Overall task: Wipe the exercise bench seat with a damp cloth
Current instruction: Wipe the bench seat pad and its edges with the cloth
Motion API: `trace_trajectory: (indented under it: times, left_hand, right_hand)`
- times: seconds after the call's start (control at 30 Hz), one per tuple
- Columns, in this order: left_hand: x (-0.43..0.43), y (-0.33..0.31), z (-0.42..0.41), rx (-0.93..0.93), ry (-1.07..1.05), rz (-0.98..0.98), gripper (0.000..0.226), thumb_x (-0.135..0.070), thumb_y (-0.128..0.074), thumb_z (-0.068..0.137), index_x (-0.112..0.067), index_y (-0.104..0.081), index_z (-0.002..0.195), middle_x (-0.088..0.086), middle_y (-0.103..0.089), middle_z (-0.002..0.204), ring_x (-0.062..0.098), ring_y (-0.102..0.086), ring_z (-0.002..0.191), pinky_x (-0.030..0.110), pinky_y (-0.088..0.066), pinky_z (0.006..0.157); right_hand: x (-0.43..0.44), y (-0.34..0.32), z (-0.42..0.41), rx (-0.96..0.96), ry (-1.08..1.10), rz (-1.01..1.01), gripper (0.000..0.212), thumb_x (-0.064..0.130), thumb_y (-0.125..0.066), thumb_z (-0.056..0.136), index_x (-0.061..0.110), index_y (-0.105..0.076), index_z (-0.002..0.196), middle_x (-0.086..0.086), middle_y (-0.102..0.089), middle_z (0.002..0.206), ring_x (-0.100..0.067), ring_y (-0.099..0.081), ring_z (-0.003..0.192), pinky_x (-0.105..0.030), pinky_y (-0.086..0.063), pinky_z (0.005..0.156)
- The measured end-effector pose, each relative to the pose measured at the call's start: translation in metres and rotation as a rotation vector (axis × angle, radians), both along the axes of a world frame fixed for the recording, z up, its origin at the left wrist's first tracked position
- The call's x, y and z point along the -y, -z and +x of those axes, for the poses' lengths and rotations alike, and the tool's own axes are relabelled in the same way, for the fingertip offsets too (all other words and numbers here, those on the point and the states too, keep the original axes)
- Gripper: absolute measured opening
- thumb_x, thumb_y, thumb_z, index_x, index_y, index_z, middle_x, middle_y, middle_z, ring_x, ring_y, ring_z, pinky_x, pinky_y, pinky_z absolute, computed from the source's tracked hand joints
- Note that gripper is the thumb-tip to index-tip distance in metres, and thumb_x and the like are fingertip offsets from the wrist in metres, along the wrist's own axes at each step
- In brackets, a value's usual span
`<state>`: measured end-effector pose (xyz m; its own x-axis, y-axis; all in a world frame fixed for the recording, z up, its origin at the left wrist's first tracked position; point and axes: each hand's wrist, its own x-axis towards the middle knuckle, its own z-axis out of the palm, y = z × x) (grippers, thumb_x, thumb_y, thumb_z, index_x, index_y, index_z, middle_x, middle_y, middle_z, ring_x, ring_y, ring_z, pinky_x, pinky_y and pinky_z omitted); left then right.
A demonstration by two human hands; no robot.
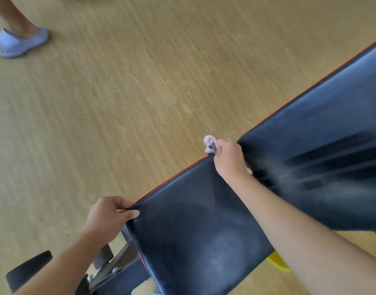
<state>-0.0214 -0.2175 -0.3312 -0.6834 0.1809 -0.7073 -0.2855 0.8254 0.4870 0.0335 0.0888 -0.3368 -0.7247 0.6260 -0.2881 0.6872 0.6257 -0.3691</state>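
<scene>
Two bare hands on a black padded exercise bench over a pale wood-grain floor (140, 81).

The floor fills the frame from 9 to 1 o'clock. The black vinyl bench, red-piped along its far edge, runs from 6 o'clock up to 2 o'clock: the seat pad (195, 231) lies low at centre, the longer back pad (321, 156), dusty and streaked, beyond it at 3 o'clock. The grey metal frame (119, 262) shows under the seat at 7 o'clock. At 10 o'clock stands another person's foot in a lilac slide sandal (18, 42). The left hand (110, 218) has its grip closed on the seat's near-left corner, thumb on top. The right hand (230, 157) is fisted around a small pink and dark-patterned cloth (210, 143), bunched at the seat's far edge beside the gap between the pads.
</scene>
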Motion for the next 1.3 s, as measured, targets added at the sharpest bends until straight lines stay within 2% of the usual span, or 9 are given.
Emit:
trace_trajectory:
  times: [0.3,0.43,0.53,0.67,0.77,0.93,1.07,1.13,1.3]
  left_hand:
    - [0.004,0.0,0.003,0.013,0.014,0.022,0.006,-0.018,-0.082,0.076,-0.023,-0.078,0.074,-0.013,-0.075,0.068,0.018,-0.062,0.06,0.028,-0.044,0.06]
    - [0.001,-0.003,0.0,-0.005,0.062,0.017,0.007,-0.018,-0.083,0.074,-0.023,-0.078,0.074,-0.009,-0.077,0.077,0.024,-0.068,0.072,0.03,-0.044,0.063]
    - [0.003,-0.002,-0.001,0.011,0.075,0.02,0.01,-0.026,-0.086,0.068,-0.027,-0.079,0.076,-0.011,-0.078,0.08,0.025,-0.071,0.083,0.04,-0.051,0.082]
    - [0.008,0.004,-0.002,0.074,0.03,0.073,0.027,-0.036,-0.08,0.058,-0.027,-0.079,0.083,-0.003,-0.079,0.085,0.035,-0.072,0.091,0.055,-0.053,0.09]
    - [0.009,0.007,0.0,0.071,0.037,0.107,0.022,-0.026,-0.086,0.062,-0.028,-0.079,0.083,-0.003,-0.079,0.085,0.032,-0.072,0.091,0.053,-0.053,0.094]
    - [0.014,0.016,-0.003,0.049,0.035,0.116,0.018,-0.017,-0.085,0.071,-0.027,-0.079,0.085,0.0,-0.079,0.084,0.039,-0.072,0.087,0.054,-0.052,0.089]
    - [0.012,0.019,-0.005,0.059,0.032,0.14,0.018,-0.008,-0.081,0.076,-0.024,-0.079,0.084,0.003,-0.079,0.081,0.038,-0.072,0.094,0.05,-0.052,0.096]
    - [0.012,0.019,-0.006,0.076,0.017,0.142,0.019,-0.007,-0.082,0.075,-0.025,-0.079,0.082,0.004,-0.079,0.079,0.034,-0.073,0.089,0.048,-0.052,0.095]
    - [0.007,0.017,-0.004,0.085,-0.041,0.125,0.01,-0.008,-0.084,0.073,-0.015,-0.078,0.077,0.013,-0.078,0.083,0.027,-0.071,0.078,0.037,-0.058,0.084]
  right_hand:
    - [0.012,-0.02,0.144,0.023,0.158,0.128,0.026,-0.014,-0.051,0.086,0.01,-0.06,0.095,-0.002,-0.045,0.077,-0.025,-0.048,0.073,-0.034,-0.036,0.058]
    - [0.004,-0.012,0.073,-0.035,0.104,0.073,0.033,-0.015,-0.044,0.076,0.018,-0.042,0.077,-0.002,-0.045,0.075,-0.028,-0.053,0.073,-0.043,-0.045,0.057]
    - [-0.001,-0.002,0.048,-0.054,0.073,0.042,0.032,-0.015,-0.044,0.077,0.016,-0.047,0.079,0.001,-0.04,0.074,-0.025,-0.051,0.073,-0.038,-0.043,0.059]
    - [0.007,-0.004,0.159,0.09,0.102,0.201,0.038,-0.014,-0.053,0.078,0.014,-0.058,0.103,-0.002,-0.047,0.076,-0.025,-0.048,0.074,-0.034,-0.036,0.063]
    - [0.006,-0.02,0.226,0.181,0.23,0.152,0.027,-0.017,-0.061,0.075,0.001,-0.069,0.094,-0.004,-0.043,0.066,-0.038,-0.058,0.068,-0.039,-0.044,0.058]
    - [0.002,-0.015,0.139,0.058,0.067,0.158,0.028,-0.008,-0.05,0.081,0.02,-0.046,0.083,0.001,-0.047,0.073,-0.021,-0.042,0.071,-0.032,-0.035,0.058]
    - [-0.002,-0.01,0.149,0.076,0.074,0.121,0.029,-0.01,-0.052,0.084,0.018,-0.043,0.082,-0.001,-0.042,0.071,-0.026,-0.046,0.07,-0.037,-0.037,0.059]
    - [0.003,-0.016,0.199,0.099,0.207,0.08,0.029,-0.009,-0.053,0.088,0.015,-0.048,0.071,-0.002,-0.04,0.067,-0.026,-0.044,0.066,-0.033,-0.032,0.058]
    - [0.038,-0.037,0.249,-0.079,0.942,-0.292,0.056,0.02,-0.063,0.097,0.011,-0.031,0.052,0.007,-0.029,0.04,-0.008,-0.037,0.039,-0.02,-0.023,0.039]
